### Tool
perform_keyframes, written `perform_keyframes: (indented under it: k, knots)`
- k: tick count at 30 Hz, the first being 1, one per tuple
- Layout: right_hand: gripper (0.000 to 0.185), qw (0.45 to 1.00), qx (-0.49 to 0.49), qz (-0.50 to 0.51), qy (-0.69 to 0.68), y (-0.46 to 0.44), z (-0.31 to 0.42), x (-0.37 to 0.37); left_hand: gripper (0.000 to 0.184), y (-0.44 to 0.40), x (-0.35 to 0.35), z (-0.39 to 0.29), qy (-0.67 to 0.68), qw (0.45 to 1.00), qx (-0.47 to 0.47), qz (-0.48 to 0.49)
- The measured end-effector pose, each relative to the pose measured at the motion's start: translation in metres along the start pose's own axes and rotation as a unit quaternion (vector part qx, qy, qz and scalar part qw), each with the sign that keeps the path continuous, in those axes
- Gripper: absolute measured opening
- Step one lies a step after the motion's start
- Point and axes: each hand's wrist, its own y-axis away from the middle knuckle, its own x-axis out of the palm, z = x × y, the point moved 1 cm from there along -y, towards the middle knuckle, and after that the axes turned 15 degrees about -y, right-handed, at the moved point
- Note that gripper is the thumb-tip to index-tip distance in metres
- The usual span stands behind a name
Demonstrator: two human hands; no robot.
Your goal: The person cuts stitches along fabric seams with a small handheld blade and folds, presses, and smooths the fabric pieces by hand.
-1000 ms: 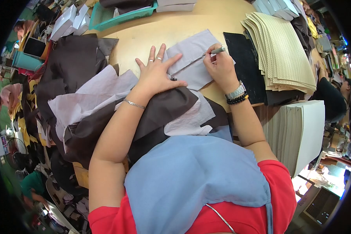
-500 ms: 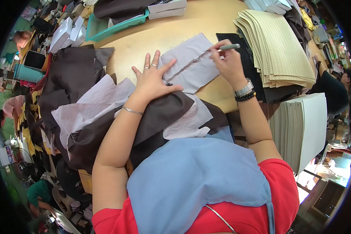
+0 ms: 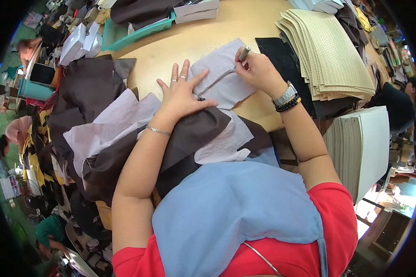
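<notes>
A light grey cloth piece [image 3: 224, 90] with a dark slit or seam along its middle lies on the table. My left hand [image 3: 184, 92] rests with spread fingers on its left edge, holding nothing. In my right hand [image 3: 259, 69] is a grey-green pen [image 3: 245, 52], gripped over the right part of the cloth near the end of the dark line. The pen's tip is hidden by my fingers. Dark brown fabric [image 3: 194, 134] and more light grey cloth [image 3: 120, 108] lie bunched beneath and beside my left forearm.
A black sheet [image 3: 282, 67] and a stack of cream textured sheets [image 3: 333, 55] lie at the right. Below them stands a thick white stack [image 3: 372, 147]. A teal tray [image 3: 138, 38] and white boxes [image 3: 73, 42] are at the back left. A person in green [image 3: 49, 231] is at lower left.
My right hand first moved right with the pen, then back left, and the pen now points more upright. The cloth lies slightly shifted. My left hand stays spread on the cloth.
</notes>
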Motion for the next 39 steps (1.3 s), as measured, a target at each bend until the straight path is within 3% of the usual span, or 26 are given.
perform_keyframes:
  k: [9,14,17,20,21,24,25,28,34,39]
  knots:
    - [0.007,0.981,-0.016,-0.078,0.175,-0.001,-0.024,-0.046,0.1,0.0,-0.001,0.0,0.011,1.0,0.002,-0.005]
    - [0.012,0.971,0.112,-0.129,0.165,0.022,-0.026,-0.08,0.101,0.008,-0.01,0.0,0.012,1.0,0.012,0.009]
    - [0.017,0.942,0.167,-0.069,0.283,0.042,-0.059,-0.094,0.099,0.014,-0.02,-0.002,-0.01,0.999,0.004,0.033]
    - [0.023,0.948,0.119,-0.137,0.261,0.049,-0.041,-0.087,0.091,0.015,-0.041,-0.013,-0.091,0.996,0.021,0.009]
    - [0.023,0.963,0.063,-0.128,0.229,0.044,-0.034,-0.079,0.087,0.016,-0.047,-0.016,-0.125,0.992,0.026,0.0]
    - [0.023,0.986,-0.084,-0.069,0.129,0.028,-0.017,-0.047,0.06,-0.013,-0.049,-0.018,-0.003,0.993,0.083,-0.079]
    - [0.022,0.988,-0.119,-0.028,0.098,0.024,-0.014,-0.038,0.052,-0.026,-0.048,-0.022,0.059,0.994,0.074,-0.06]
    - [0.019,0.993,-0.113,0.021,0.029,0.021,-0.021,-0.013,0.027,-0.064,-0.041,-0.036,0.218,0.974,0.051,-0.042]
    - [0.023,0.989,-0.138,0.028,0.056,0.025,-0.032,-0.01,0.027,-0.083,-0.019,-0.031,0.337,0.939,0.017,0.064]
    - [0.029,0.98,-0.173,0.043,0.088,0.024,-0.031,-0.008,0.033,-0.083,-0.009,-0.026,0.396,0.916,0.017,0.062]
